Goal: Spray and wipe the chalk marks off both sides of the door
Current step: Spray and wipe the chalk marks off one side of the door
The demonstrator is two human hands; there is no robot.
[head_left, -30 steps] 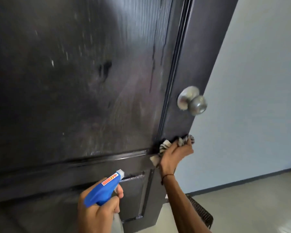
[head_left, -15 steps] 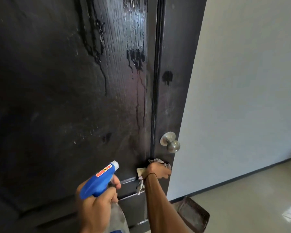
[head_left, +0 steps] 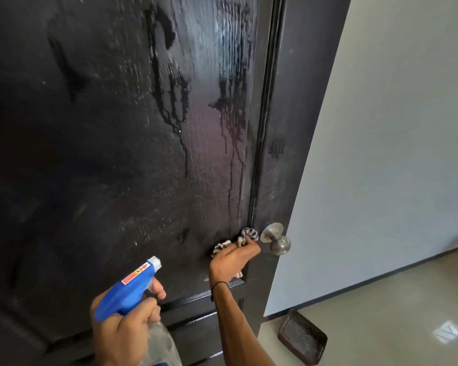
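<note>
A dark wooden door (head_left: 103,154) fills the left of the view, its panel wet with spray runs and faint pale smears. My left hand (head_left: 122,328) grips a clear spray bottle with a blue trigger head (head_left: 128,289), nozzle aimed at the door. My right hand (head_left: 233,260) holds a striped cloth (head_left: 245,237) against the door, just left of the metal doorknob (head_left: 276,237). Part of the cloth is hidden under my fingers.
A pale wall (head_left: 394,154) stands right of the door's edge. A dark woven tray (head_left: 302,339) lies on the light tiled floor (head_left: 381,326) near the door's foot.
My view has tilted up and back, showing more of the wet upper panel. My right hand with the cloth has shifted up to beside the knob. The spray bottle stays raised.
</note>
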